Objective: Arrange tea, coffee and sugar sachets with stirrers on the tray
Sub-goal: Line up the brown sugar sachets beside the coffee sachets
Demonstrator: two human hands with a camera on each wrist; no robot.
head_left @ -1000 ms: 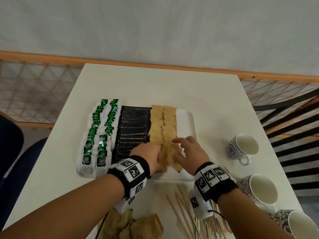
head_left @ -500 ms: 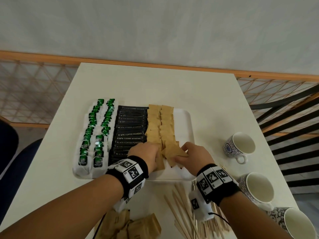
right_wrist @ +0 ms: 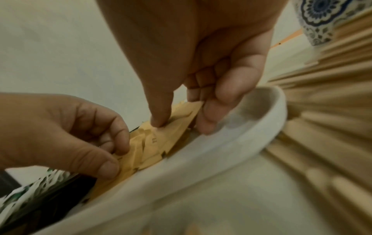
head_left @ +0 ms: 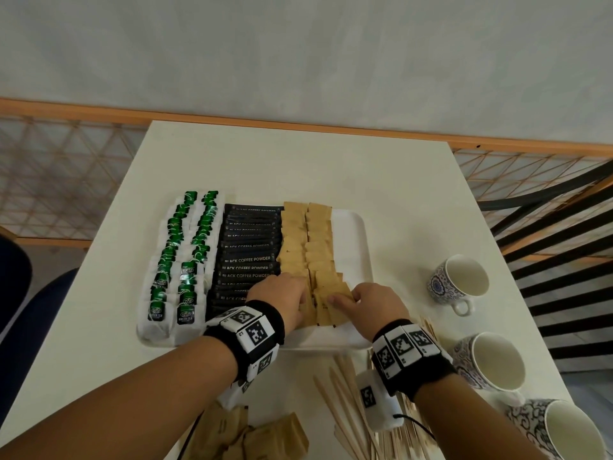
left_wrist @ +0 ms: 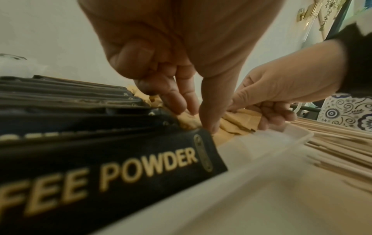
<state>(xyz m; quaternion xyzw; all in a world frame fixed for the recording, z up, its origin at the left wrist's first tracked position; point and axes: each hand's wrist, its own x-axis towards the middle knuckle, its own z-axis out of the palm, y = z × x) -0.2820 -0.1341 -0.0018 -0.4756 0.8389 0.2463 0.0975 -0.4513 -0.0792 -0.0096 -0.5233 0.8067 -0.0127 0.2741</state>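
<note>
At the near end of the white tray (head_left: 356, 247), both hands work on the brown sugar sachets (head_left: 306, 240). The right hand (head_left: 371, 302) has thumb and fingers (right_wrist: 209, 117) clamped on one sachet (right_wrist: 171, 127), apparently setting it at the front of the right-hand brown row. The left hand (head_left: 282, 295) rests curled fingers (left_wrist: 177, 98) on the neighbouring brown row, pressing it in place beside the black coffee sachets (head_left: 247, 260). The green tea bags (head_left: 180, 260) fill the tray's left side.

The step in hand looks like finishing the sugar rows; more brown sachets (head_left: 265, 439) lie loose on the counter (head_left: 298, 161) close to the person. The next move likely calls for laying this sachet flat and overlapped, without pushing the row askew.

An open strip of tray runs along its right rim, probably room for the wooden stirrers (head_left: 348, 403) waiting just off the near rim. Three cups (head_left: 459, 280) stand to the right, near the counter's edge.
</note>
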